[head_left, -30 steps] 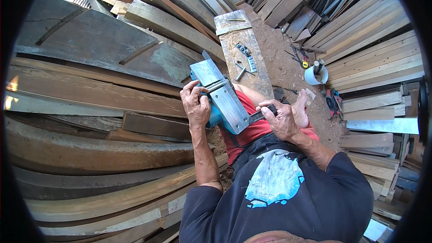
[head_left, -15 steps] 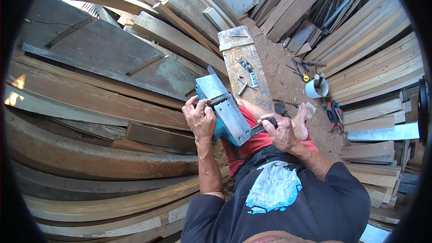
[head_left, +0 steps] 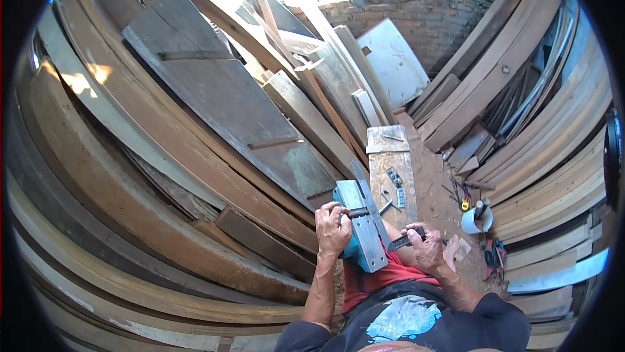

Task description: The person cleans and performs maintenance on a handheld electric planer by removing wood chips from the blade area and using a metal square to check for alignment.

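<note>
Nearest the body, an upturned blue planer (head_left: 370,248) rests over the red shorts (head_left: 394,276), its metal sole facing up between the hands. The right hand (head_left: 426,246) is closed around the dark handle of a square (head_left: 373,203), whose long metal blade lies alongside the sole's right edge. The left hand (head_left: 333,228) is half curled at the planer's left side, its fingertips close to the dark slot across the sole; how firmly it grips cannot be told.

Good handling here probably calls for a steady planer, a light touch on the square — its thin edge kept true, not twisted — and left fingertips well away from the slot, where a cutter likely sits.

Whether the blade touches the sole or stands just off it is unclear. The planer's underside and handle are hidden, the left palm is out of sight, and any cord or plug cannot be traced. Farther out, the small metal parts (head_left: 395,177) on the plank bench (head_left: 390,162) are too small to identify — and the white bucket's (head_left: 474,224) contents show only as upright handles.
</note>
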`<state>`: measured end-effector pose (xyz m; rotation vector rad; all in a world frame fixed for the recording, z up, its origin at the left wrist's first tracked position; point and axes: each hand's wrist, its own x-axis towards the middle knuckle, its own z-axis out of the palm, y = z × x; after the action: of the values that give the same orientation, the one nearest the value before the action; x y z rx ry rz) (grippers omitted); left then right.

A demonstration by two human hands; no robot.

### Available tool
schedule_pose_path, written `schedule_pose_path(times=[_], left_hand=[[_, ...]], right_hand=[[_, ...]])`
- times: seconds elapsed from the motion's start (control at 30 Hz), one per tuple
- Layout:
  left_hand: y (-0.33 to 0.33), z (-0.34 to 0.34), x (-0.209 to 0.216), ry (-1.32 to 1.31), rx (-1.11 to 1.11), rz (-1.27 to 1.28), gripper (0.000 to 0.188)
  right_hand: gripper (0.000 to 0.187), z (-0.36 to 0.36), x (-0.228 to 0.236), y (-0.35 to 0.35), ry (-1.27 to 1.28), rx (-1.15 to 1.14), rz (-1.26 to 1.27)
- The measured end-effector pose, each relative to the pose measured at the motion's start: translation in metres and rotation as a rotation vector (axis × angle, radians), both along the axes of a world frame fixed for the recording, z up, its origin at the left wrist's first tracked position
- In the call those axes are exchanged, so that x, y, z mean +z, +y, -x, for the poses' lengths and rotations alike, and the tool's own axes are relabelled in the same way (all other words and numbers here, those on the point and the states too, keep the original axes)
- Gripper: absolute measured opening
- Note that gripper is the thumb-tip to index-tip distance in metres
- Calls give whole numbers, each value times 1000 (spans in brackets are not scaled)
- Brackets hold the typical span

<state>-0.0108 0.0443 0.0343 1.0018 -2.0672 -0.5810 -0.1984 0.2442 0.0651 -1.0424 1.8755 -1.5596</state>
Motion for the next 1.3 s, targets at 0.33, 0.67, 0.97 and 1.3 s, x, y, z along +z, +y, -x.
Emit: schedule_pose_path(times=[0.33,0.67,0.97,1.3], left_hand=[[-11,3,1,112,-20,1,14],[-15,7,-3,46,-30,37,11],[8,22,10,-189,96,-123,63],[-7,16,3,-316,62,-335,70]], right_hand=[[21,6,9,-18,11,-20,11],[21,9,7,-16,-85,-45,22],[19,-3,8,-14,-79,-40,70],[20,-8,16,7,5,-78,96]])
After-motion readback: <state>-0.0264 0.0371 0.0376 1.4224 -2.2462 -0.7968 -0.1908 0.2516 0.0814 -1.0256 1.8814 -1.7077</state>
